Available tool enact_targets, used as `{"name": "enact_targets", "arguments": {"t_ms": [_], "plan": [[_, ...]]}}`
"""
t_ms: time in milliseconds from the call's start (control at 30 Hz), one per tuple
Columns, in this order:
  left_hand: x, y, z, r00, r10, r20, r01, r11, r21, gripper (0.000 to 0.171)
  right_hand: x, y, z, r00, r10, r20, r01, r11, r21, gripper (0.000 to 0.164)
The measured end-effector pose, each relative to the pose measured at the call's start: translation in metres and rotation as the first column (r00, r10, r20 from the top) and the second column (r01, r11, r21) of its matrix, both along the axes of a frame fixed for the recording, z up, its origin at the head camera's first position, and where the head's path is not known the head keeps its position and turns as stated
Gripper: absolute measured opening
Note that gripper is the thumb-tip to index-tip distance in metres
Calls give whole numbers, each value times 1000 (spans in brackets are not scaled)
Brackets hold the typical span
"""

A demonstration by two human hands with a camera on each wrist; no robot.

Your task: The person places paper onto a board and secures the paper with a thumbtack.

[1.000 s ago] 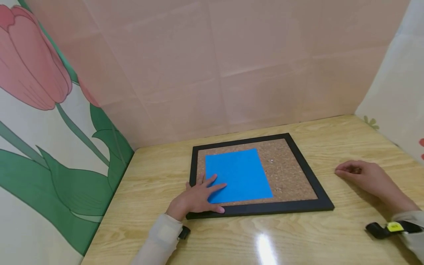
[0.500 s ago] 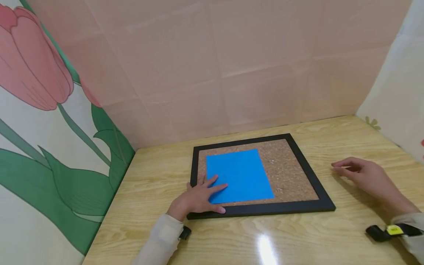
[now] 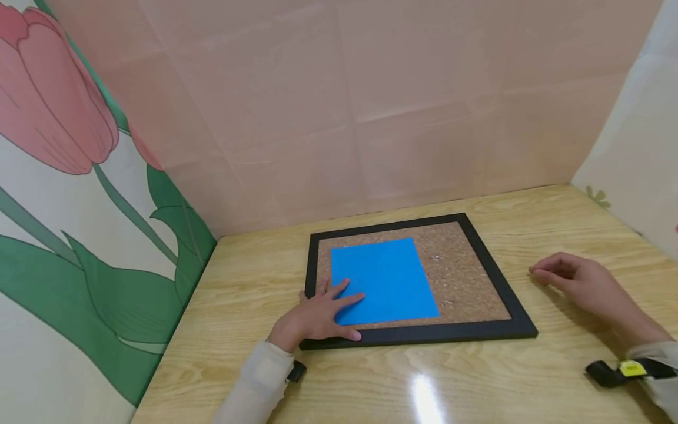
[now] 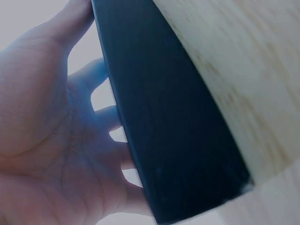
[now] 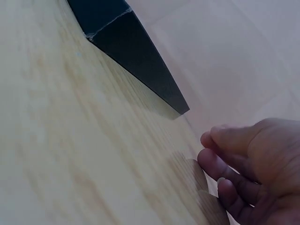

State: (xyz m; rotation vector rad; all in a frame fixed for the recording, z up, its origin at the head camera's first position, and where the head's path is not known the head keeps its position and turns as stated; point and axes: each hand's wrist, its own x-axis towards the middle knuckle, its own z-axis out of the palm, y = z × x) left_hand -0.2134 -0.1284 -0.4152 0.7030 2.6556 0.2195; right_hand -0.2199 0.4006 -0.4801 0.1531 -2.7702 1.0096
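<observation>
Head view shows the left hand (image 3: pixel 318 315) spread wide and gripping nothing: two of its fingers lie on the blue sheet (image 3: pixel 386 280), and the thumb lies on the near side of the black frame (image 3: pixel 424 336). The blue sheet rests flat on the left part of the cork board (image 3: pixel 468 277), which lies on the surface (image 3: pixel 265 271). The right hand (image 3: pixel 588 285) is to the right of the frame, apart from it, loosely curled; in no view do I see anything in it. I judge that the step in hand is to steady the blue sheet. For this, light pressure shared between several fingers is best, so that it does not slide or crease. The small shiny bits (image 3: pixel 436 258) on the cork, too tiny to identify, are better not brushed.
</observation>
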Motion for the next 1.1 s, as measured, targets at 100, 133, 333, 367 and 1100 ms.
{"name": "enact_targets", "arguments": {"t_ms": [100,133,333,367,1100], "plan": [[0,0,0,1000,1,-2,-1,1000,-1,82,-1,0,-1,999,25,-34,-25,1000,1,19],[0,0,0,1000,1,-2,-1,1000,-1,82,-2,0,-1,998,37,-46,-37,999,-1,19],[0,0,-1,1000,0,-3,0,1000,-3,82,-3,0,-1,999,35,-40,-35,999,1,29],[0,0,-1,1000,0,-3,0,1000,-4,82,-3,-1,-2,999,30,-36,-30,1000,8,30],[2,1,3,1000,-8,-9,8,1000,-4,81,-1,-1,-2,998,-7,-56,9,999,42,22]]}}
